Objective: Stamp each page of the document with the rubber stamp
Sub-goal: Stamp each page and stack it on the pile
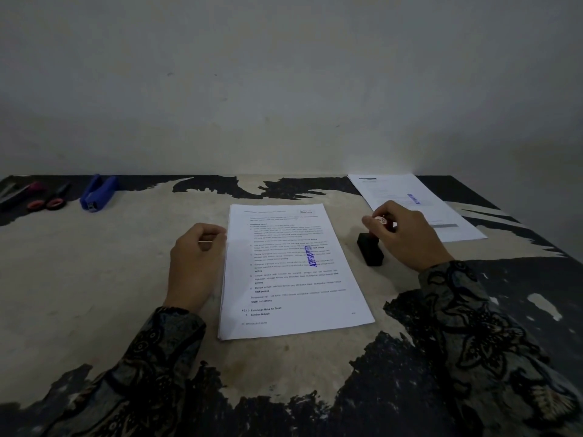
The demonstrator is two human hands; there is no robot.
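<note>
From the head camera, the rubber stamp [371,247] is seen standing on the worn table [126,279] just right of the document stack [293,272], its handle grasped from above by the curled fingers of the right hand [407,234]. The left hand [195,263] is laid knuckles-up at the stack's left edge, fingers curled under; whether paper is pinched cannot be told. A blue APPROVED mark [312,256] is carried by the top page, and a stamped sheet [416,206] is set apart at the far right.

Table [94,279] – worn, matt, dark coating flaked off in patches. Document [293,272] – smooth white paper. Stapler [97,192] – glossy blue plastic.
</note>
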